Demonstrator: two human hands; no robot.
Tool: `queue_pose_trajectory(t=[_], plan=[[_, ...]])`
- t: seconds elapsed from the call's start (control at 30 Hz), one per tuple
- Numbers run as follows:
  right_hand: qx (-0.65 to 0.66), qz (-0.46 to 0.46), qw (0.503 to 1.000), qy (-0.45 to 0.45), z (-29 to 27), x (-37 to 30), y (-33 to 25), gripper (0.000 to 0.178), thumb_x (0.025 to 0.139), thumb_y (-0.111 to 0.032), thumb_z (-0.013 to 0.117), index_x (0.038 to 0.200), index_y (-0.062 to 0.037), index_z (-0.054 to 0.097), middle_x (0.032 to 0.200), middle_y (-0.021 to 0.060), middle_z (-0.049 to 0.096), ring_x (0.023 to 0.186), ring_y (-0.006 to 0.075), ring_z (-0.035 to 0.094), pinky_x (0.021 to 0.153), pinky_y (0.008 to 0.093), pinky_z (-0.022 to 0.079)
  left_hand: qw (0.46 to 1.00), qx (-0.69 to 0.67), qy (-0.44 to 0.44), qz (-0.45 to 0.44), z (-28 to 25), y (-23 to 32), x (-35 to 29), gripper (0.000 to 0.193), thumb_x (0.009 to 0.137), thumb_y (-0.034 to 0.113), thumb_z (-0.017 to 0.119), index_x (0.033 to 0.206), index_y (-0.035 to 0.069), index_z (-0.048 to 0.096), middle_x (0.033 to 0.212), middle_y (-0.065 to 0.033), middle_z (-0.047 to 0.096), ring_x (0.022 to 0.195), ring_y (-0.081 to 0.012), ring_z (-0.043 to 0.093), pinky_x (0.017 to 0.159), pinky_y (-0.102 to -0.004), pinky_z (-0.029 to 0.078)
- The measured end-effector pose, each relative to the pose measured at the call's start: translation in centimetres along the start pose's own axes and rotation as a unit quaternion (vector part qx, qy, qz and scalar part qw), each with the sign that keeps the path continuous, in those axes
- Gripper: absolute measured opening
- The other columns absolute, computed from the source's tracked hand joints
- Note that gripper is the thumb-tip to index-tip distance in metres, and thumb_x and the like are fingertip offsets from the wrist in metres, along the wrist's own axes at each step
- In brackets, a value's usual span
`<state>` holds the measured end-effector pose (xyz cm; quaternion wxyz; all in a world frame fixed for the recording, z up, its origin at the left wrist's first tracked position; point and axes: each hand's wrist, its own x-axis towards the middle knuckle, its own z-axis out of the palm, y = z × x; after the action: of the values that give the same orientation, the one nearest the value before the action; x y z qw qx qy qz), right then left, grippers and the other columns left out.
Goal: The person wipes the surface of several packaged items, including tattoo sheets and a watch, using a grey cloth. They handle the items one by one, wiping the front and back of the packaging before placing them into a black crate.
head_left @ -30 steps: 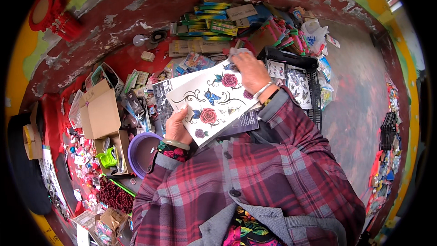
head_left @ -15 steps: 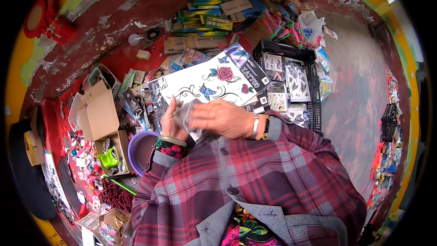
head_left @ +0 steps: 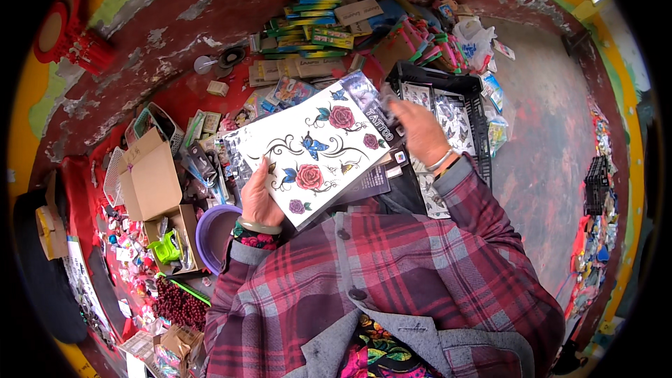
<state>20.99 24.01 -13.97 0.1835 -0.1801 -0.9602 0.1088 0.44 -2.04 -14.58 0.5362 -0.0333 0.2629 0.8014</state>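
My left hand (head_left: 259, 199) grips a tattoo sheet (head_left: 313, 150) by its lower left edge, thumb on top. The white sheet bears red roses, blue butterflies and black scrolls, with a dark printed strip along its upper right edge. At that strip is my right hand (head_left: 422, 133), its fingers closed on a grey cloth (head_left: 387, 96) that is small and blurred. More dark-edged tattoo sheets (head_left: 371, 185) lie beneath the held one. Beside my right hand, a black plastic crate (head_left: 483, 143) holds further tattoo sheets (head_left: 455, 122).
To the left stand an opened cardboard box (head_left: 150, 175), a purple basin (head_left: 210, 227) and a white basket (head_left: 164, 122). Stacked boxes (head_left: 315, 28) and a pile of pink and green items (head_left: 427, 45) lie along the far wall. Small goods cover the floor at left.
My right hand has moved from the sheet's lower left part to its upper right edge with the cloth, uncovering the lower rose. My left hand still holds the sheet.
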Motion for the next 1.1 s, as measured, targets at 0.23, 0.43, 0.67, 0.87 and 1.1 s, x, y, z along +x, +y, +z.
queue_pose_trajectory(t=[0.23,0.43,0.67,0.87,1.1], plan=[[0.079,0.066,0.989,0.107,-4.1,0.1,-1.5,0.039,0.08,0.001,0.045,0.119,-0.0011,0.053,0.112,0.0186,0.058,0.102,0.0354,0.055,0.089,0.0406,0.044,0.985,-0.012,-0.06,0.159,0.3,4.5,-3.2,0.044,0.097,0.026,0.042,0.132,0.0,0.041,0.132,-0.0152,0.048,0.122,-0.0292,0.046,0.106,-0.0446,0.032],[0.211,-0.081,0.974,-0.027,-3.0,-0.4,-7.8,0.043,0.079,-0.002,0.052,0.121,-0.006,0.052,0.117,0.0158,0.055,0.105,0.0345,0.053,0.092,0.0413,0.041,0.975,-0.047,-0.053,0.209,0.7,7.7,-3.9,0.041,0.098,0.024,0.04,0.133,0.002,0.041,0.135,-0.0145,0.046,0.124,-0.0295,0.043,0.107,-0.0477,0.029],[0.365,0.079,0.926,0.055,-5.7,1.3,-4.5,0.053,0.085,-0.029,0.065,0.127,-0.0022,0.048,0.109,0.0113,0.058,0.09,0.0191,0.058,0.075,0.0271,0.046,0.981,0.007,-0.045,0.189,0.5,6.7,-2.4,0.042,0.097,0.026,0.042,0.132,0.002,0.041,0.131,-0.0139,0.05,0.12,-0.0293,0.048,0.103,-0.0462,0.036],[0.608,0.195,0.751,-0.167,-11.1,3.0,-1.6,0.034,0.088,-0.014,0.062,0.116,0.0022,0.055,0.074,-0.0034,0.055,0.05,0.0021,0.041,0.045,0.0181,0.032,0.981,0.115,-0.105,0.117,3.5,6.3,-0.4,0.047,0.096,0.031,0.044,0.131,0.0,0.041,0.128,-0.016,0.051,0.116,-0.0291,0.051,0.1,-0.044,0.039],[0.569,0.213,0.794,-0.019,-14.0,1.0,1.1,0.019,0.088,-0.007,0.06,0.106,-0.0009,0.06,0.071,-0.0036,0.056,0.045,0.0014,0.043,0.042,0.0155,0.033,0.976,0.096,-0.19,0.045,6.2,5.7,3.0,0.054,0.095,0.041,0.043,0.137,0.006,0.036,0.129,-0.0131,0.051,0.114,-0.0262,0.052,0.097,-0.0412,0.042]])
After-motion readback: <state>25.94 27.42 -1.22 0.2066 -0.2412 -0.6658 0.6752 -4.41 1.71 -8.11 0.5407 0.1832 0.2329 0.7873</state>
